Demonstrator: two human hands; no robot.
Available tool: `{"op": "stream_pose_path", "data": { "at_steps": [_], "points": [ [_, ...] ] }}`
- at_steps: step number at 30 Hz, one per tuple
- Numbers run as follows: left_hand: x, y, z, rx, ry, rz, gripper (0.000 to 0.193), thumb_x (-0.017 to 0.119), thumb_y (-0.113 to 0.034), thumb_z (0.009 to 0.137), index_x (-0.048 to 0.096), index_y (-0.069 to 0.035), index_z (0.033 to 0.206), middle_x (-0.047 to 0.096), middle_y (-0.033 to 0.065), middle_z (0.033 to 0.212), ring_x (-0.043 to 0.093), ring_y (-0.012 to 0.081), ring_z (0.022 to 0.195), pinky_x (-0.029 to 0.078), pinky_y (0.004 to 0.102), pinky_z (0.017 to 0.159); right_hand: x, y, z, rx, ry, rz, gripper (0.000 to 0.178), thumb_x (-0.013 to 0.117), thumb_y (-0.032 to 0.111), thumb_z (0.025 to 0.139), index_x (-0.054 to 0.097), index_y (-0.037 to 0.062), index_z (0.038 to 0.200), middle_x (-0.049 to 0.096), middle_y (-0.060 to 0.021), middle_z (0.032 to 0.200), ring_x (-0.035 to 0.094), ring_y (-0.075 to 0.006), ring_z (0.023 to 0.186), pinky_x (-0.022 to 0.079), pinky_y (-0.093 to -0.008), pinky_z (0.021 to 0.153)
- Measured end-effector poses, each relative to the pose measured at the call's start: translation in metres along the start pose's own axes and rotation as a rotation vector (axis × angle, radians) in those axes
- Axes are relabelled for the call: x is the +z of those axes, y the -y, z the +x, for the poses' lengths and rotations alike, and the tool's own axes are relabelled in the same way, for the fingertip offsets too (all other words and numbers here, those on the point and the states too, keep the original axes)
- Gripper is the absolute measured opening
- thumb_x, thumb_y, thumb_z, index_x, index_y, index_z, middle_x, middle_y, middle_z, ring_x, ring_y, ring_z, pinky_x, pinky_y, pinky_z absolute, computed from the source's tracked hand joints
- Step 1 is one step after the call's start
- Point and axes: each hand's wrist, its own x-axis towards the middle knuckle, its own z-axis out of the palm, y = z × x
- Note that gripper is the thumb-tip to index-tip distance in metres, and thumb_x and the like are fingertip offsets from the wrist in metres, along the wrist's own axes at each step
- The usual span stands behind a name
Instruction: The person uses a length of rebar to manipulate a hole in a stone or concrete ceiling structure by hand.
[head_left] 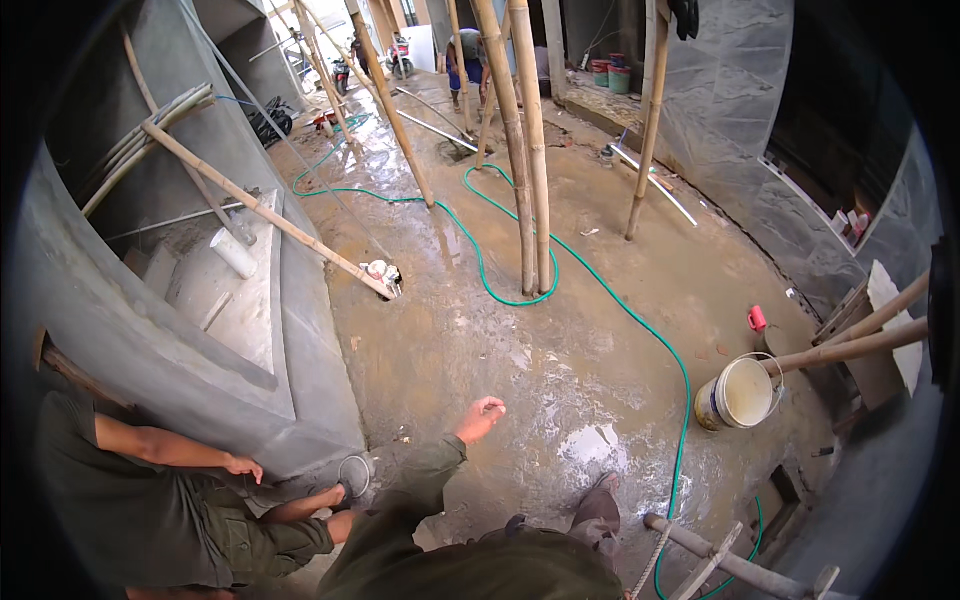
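Hose (687,405), green: winds across wet floor (620,370), passing just left of bucket (708,408). Left hand (482,421): loosely curled, above floor, well left of bucket. Right hand: out of view, grip cannot be told.

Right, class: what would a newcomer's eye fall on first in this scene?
The bright green hose stands out most, snaking across the wet ground and curling past the foot of two bamboo poles in the middle. After that, the white bucket on the right and the pinkish-red mug just beyond it.
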Motion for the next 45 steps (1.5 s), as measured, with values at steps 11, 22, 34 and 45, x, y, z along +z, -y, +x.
{"op": "stream_pose_path", "data": {
  "at_steps": [11, 22, 34, 45],
  "points": [
    [0.125, 0.086, -0.033, -0.749, -0.352, -0.284, 0.021, 0.06, -0.029, 0.078, 0.06, -0.008, 0.08, 0.05, 0.0005, 0.063, 0.049, 0.0102, 0.053, 0.038, 0.0252, 0.042, -0.27, 0.259, 0.327, -0.276, -0.262, 0.329, 0.046, 0.064, 0.038, 0.072, 0.063, -0.0072, 0.073, 0.058, -0.0273, 0.064, 0.06, -0.042, 0.067, 0.044, -0.0468, 0.06],
    [0.126, 0.058, 0.218, -1.007, -0.197, -0.342, 0.026, 0.05, -0.024, 0.082, 0.058, -0.006, 0.1, 0.058, 0.007, 0.087, 0.057, 0.0188, 0.066, 0.047, 0.0341, 0.056, -0.373, 0.567, 0.517, -0.37, -0.224, 0.369, 0.045, 0.062, 0.04, 0.075, 0.063, -0.0052, 0.078, 0.061, -0.0249, 0.073, 0.061, -0.0392, 0.073, 0.046, -0.043, 0.066],
    [0.038, -0.248, 0.613, -0.526, -0.118, -0.241, 0.033, 0.062, -0.031, 0.08, 0.057, -0.007, 0.103, 0.056, 0.0009, 0.085, 0.053, 0.0099, 0.068, 0.044, 0.0246, 0.057, -0.419, 0.741, 0.63, -0.258, -0.083, 0.126, 0.048, 0.06, 0.046, 0.075, 0.065, -0.0017, 0.074, 0.063, -0.0214, 0.076, 0.061, -0.0384, 0.08, 0.048, -0.0437, 0.073],
    [0.103, -0.167, 0.801, -0.952, -0.41, -0.633, 0.018, 0.052, -0.024, 0.085, 0.059, -0.01, 0.092, 0.057, 0.0019, 0.076, 0.053, 0.0137, 0.055, 0.042, 0.0252, 0.046, -0.555, 1.1, 0.806, -0.561, 0.136, 0.06, 0.05, 0.06, 0.046, 0.074, 0.065, -0.0031, 0.08, 0.062, -0.0252, 0.082, 0.06, -0.0377, 0.086, 0.046, -0.0441, 0.077]
  ]
}}
